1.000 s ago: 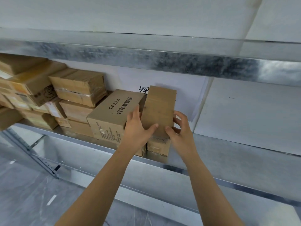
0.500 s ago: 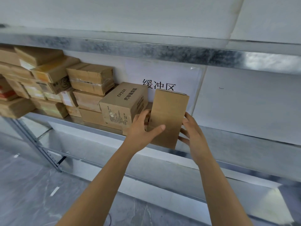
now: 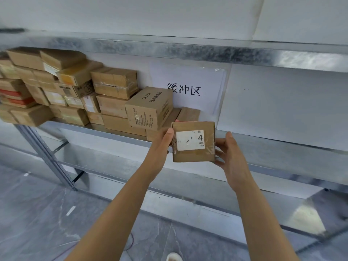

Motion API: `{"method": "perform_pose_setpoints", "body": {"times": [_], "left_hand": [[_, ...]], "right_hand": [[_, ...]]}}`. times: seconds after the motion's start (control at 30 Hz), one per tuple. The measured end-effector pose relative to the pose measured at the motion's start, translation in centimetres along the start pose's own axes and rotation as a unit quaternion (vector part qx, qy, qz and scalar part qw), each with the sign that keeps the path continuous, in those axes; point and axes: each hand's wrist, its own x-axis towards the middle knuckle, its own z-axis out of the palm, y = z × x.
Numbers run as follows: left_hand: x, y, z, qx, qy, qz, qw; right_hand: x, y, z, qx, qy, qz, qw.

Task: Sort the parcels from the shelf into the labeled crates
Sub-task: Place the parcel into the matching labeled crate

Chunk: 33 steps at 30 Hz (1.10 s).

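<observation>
The left hand (image 3: 161, 147) and right hand (image 3: 230, 157) grip a small brown cardboard parcel (image 3: 194, 156) by its opposite sides, holding it in the air just in front of the grey metal shelf (image 3: 105, 132). Its white label (image 3: 188, 141) faces the camera and reads 4. Farther back, stacked brown cardboard boxes (image 3: 114, 85) fill the shelf's left part, beside a white paper sign (image 3: 188, 80) on the wall.

Warehouse storeroom: galvanised steel shelf (image 3: 116, 132), stacked cardboard parcels (image 3: 113, 83), printed zone sign (image 3: 185, 89) on wall.

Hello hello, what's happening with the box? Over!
Both on the box: left hand, right hand. Its label reads 4. Clear of shelf. Nothing blocking.
</observation>
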Motion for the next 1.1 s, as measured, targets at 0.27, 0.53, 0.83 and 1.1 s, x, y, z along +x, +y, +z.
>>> {"method": "perform_pose_setpoints", "body": {"times": [0.27,0.53,0.83,1.1], "left_hand": [[-2.5,0.0,-1.1,0.065,-0.012,0.007,0.998],[-4.4,-0.2,-1.2,0.158,-0.04,0.05,0.985],[-6.0,0.2,0.2,0.126,-0.116,0.074,0.982],[-7.6,0.7,4.2,0.086,-0.193,0.094,0.973]], "right_hand": [[-2.8,0.9,-0.6,-0.004,-0.005,0.008,1.0],[-5.7,1.2,-1.3,-0.041,-0.033,-0.043,0.998],[-9.9,1.0,-3.2,-0.136,-0.04,-0.136,0.981],[-13.3,0.6,-7.6,-0.146,-0.021,-0.132,0.98]]}}
